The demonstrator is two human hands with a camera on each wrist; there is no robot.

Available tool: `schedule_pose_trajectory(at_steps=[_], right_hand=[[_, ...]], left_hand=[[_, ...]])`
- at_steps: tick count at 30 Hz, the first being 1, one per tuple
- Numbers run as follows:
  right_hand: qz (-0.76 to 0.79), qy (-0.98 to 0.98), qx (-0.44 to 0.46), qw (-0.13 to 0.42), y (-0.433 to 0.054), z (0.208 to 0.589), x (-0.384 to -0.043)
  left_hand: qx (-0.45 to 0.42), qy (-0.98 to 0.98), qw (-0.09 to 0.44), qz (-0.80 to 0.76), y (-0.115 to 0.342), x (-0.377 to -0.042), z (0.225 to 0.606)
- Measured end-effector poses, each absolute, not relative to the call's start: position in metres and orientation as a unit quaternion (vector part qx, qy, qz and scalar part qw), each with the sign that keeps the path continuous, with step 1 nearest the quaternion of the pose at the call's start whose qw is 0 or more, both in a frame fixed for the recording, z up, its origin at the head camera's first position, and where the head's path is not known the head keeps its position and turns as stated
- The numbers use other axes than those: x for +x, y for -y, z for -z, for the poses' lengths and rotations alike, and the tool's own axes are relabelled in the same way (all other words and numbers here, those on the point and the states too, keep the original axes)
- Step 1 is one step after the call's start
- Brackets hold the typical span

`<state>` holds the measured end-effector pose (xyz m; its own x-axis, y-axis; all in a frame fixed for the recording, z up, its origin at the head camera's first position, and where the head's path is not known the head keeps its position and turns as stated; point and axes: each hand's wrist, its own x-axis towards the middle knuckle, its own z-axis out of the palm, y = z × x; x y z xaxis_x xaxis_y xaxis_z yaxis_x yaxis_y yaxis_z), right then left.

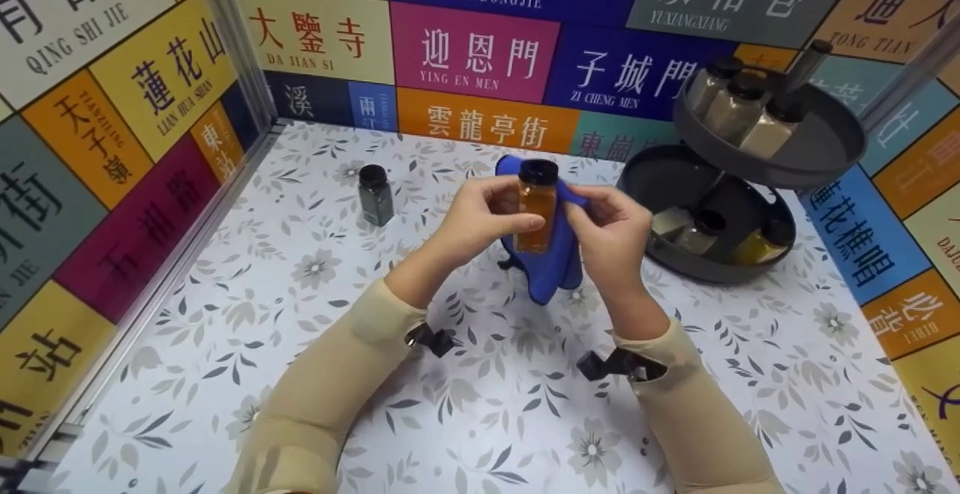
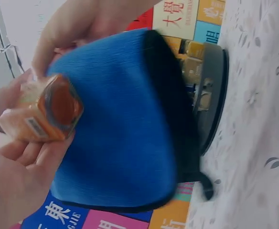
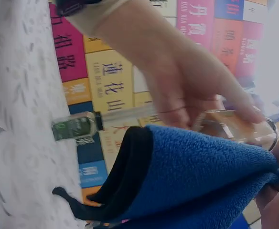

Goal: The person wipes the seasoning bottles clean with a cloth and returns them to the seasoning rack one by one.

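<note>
My left hand [image 1: 480, 217] grips a square spice jar [image 1: 534, 217] with a black cap and orange-brown contents, held upright above the table. Its thumb crosses the front of the jar, and the left wrist view shows the jar's base [image 2: 65, 106]. Between the thumb and fingers of my right hand [image 1: 611, 232], a blue cloth [image 1: 555, 273] with dark edging is pinched. The cloth hangs down behind and beside the jar, its fuzzy face plain in the right wrist view. Both hands are close together at the jar.
A second black-capped jar [image 1: 376, 198] with dark green contents stands on the flowered tabletop [image 1: 315, 269] at left. At right is a two-tier black round rack [image 1: 825, 172] with several jars on its trays. Sign-patterned walls [image 1: 480, 52] enclose the back and sides.
</note>
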<state>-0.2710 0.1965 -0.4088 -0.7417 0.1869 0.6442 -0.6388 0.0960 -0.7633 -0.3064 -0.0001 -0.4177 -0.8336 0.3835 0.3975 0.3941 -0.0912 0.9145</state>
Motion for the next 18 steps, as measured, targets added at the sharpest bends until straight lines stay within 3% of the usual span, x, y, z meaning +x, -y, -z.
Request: schedule_pose_trajectory(at_steps=[6, 18], right_hand=[[-0.648, 0.662, 0.174, 0.334, -0.205, 0.404, -0.271], [-0.620, 0.746, 0.119, 0.210, -0.188, 0.416, -0.271]], left_hand=[[-0.296, 0.701, -0.002, 0.649, -0.006, -0.306, 0.423], [-0.188, 0.696, 0.093, 0.686, 0.006, -0.312, 0.417]])
